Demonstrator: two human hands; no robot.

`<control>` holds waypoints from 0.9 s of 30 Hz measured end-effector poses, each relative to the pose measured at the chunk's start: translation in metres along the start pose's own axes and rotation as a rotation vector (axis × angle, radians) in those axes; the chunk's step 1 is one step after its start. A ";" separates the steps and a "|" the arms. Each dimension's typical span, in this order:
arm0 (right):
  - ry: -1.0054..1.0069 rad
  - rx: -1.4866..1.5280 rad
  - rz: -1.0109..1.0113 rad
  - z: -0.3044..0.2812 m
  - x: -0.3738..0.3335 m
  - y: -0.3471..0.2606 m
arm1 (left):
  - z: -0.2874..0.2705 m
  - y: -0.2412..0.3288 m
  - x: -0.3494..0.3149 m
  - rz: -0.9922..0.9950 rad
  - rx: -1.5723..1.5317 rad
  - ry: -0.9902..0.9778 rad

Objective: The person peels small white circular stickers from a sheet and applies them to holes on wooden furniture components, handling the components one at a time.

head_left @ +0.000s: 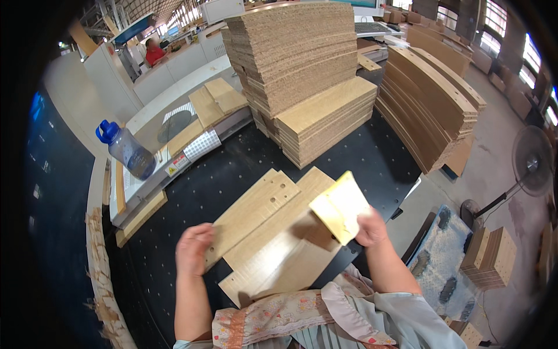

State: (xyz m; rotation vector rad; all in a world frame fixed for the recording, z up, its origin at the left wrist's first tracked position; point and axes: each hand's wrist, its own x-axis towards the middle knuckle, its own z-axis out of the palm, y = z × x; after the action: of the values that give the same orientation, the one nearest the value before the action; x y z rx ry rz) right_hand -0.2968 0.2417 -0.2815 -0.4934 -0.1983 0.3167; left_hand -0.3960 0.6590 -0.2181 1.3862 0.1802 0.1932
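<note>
So there's a person at a black work table [192, 195] dotted with little pale spots, three wood-grain boards laid out slantwise right in front of them. The left board [247, 220] has round holes near its far end, the middle board [280, 222] sits right beside it, and the near board [285, 264] is closest to the body and catches a bright glare.

Left hand [193, 247] is at the outer edge of that left board, fingers bent and bunched together. It's a bit blurry, so can't tell if they're really gripping the wood or just resting there. Right hand [372, 228] has its fingers clamped on the right edge of a pale yellow pad [342, 208], cloth or something like it, tilted up over the right side of the boards.

Past the boards there's a tall chipboard stack [296, 64] with a shorter board stack [328, 110] in front, plus a leaning row of panels [424, 107] off to the right. A blue-capped water bottle [132, 154] stands on the left-hand ledge. Down on the floor at right: a pedestal fan [530, 164] and a small bundle of boards [491, 259].
</note>
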 end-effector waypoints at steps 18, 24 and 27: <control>0.140 -1.699 -0.161 -0.002 0.016 -0.025 | 0.063 -0.027 -0.056 -0.293 0.144 0.158; -0.139 -1.872 -0.119 0.001 0.004 -0.006 | 0.065 -0.029 -0.059 -0.419 0.152 0.030; -0.387 -2.056 0.045 0.037 -0.011 -0.021 | 0.060 -0.029 -0.073 -0.442 0.029 0.021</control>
State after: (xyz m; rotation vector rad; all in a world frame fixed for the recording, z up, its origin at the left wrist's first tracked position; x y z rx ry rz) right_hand -0.3116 0.2365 -0.2409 -2.4711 -0.8955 0.1409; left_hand -0.4513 0.5794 -0.2354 1.3388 0.5016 -0.1633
